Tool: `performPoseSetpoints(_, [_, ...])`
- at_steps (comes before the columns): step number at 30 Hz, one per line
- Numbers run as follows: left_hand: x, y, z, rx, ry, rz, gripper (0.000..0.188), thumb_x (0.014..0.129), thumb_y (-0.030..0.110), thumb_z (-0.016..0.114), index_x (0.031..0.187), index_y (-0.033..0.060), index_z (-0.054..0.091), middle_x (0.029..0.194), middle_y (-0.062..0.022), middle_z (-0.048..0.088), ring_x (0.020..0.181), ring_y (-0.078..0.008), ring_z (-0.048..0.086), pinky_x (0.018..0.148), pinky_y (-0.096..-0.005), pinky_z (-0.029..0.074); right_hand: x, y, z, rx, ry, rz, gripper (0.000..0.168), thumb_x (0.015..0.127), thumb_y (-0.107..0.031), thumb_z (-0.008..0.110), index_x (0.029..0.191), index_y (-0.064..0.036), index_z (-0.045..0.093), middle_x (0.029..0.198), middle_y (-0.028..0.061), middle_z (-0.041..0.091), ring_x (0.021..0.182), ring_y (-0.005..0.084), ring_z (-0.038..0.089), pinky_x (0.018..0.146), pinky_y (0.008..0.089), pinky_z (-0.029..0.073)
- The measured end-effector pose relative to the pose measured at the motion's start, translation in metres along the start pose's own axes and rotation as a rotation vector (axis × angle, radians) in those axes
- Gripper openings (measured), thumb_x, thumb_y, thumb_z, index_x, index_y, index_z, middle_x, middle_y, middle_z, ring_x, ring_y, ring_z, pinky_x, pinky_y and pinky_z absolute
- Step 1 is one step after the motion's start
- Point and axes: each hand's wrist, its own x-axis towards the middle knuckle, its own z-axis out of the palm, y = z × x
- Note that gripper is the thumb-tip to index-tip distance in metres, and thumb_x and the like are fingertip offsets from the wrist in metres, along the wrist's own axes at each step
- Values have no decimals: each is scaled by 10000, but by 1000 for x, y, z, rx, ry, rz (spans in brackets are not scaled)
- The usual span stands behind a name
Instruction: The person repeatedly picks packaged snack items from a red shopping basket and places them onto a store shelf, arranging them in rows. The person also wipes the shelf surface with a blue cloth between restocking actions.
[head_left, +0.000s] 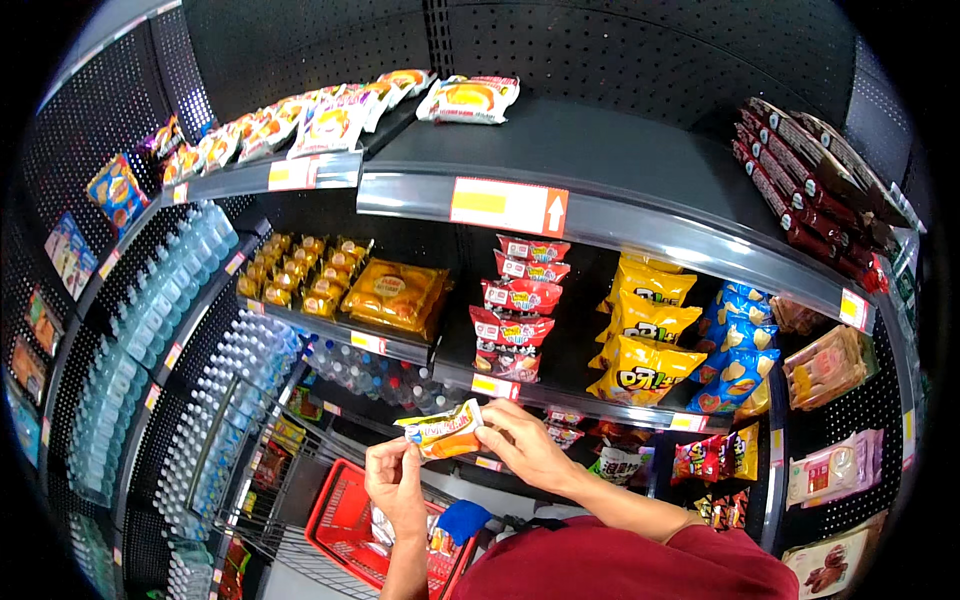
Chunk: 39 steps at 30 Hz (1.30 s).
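Between my two hands is a small wrapped snack packet (444, 430), orange and white with printing. The thumb and fingers of my left hand (397, 480) pinch its left end. My right hand (525, 444) grips its right end. Both hands are in front of the lower snack shelf, above a red plastic basket (341, 491). Inside the basket are some wrapped packets and a blue cloth-like item (463, 520). On the top shelf, beyond my hands, a white packet with an orange print (470, 100) lies beside a row of similar packets (330, 124).
A wire shopping cart (289, 517) stands at lower left beside bottled water (150, 330). Red (512, 337) and yellow (646, 371) snack bags stand on the middle shelf. The top shelf's edge (637, 255) juts out above them. Dark red packs (806, 195) are stacked at right.
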Motion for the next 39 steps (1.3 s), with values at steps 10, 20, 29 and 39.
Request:
performPoseSetpoints(10, [36, 74, 40, -39, -156, 271, 103, 955, -51, 644, 1044, -2, 621, 1080, -63, 637, 897, -78, 593, 768, -210, 494, 27, -76, -54, -91, 317, -169, 157, 898, -76, 756, 1001, -22, 650, 872, 52, 608, 647, 91, 588, 550, 246, 468])
performPoseSetpoints(20, [115, 175, 93, 46, -283, 750, 232, 965, -91, 566, 1192, -79, 612, 1181, -111, 633, 1054, -129, 607, 931, -261, 486, 99, -160, -122, -210, 382, -455, 124, 921, -87, 725, 933, 10, 648, 806, 58, 643, 655, 76, 584, 538, 262, 469])
performPoseSetpoints(29, [246, 224, 163, 215, -344, 715, 243, 969, 53, 611, 1169, -8, 734, 1011, -59, 744, 842, -63, 633, 772, -231, 522, 225, -179, -190, -228, 274, -256, 241, 977, -230, 685, 996, 9, 658, 868, 70, 691, 745, 102, 667, 544, 239, 553])
performPoseSetpoints(39, [307, 183, 196, 562, -376, 654, 268, 939, 58, 602, 1158, -7, 742, 909, -69, 739, 728, -90, 639, 650, -248, 538, 267, -150, -198, -306, 224, 221, 216, 962, -220, 697, 977, -5, 680, 863, 64, 718, 687, 95, 666, 540, 253, 561])
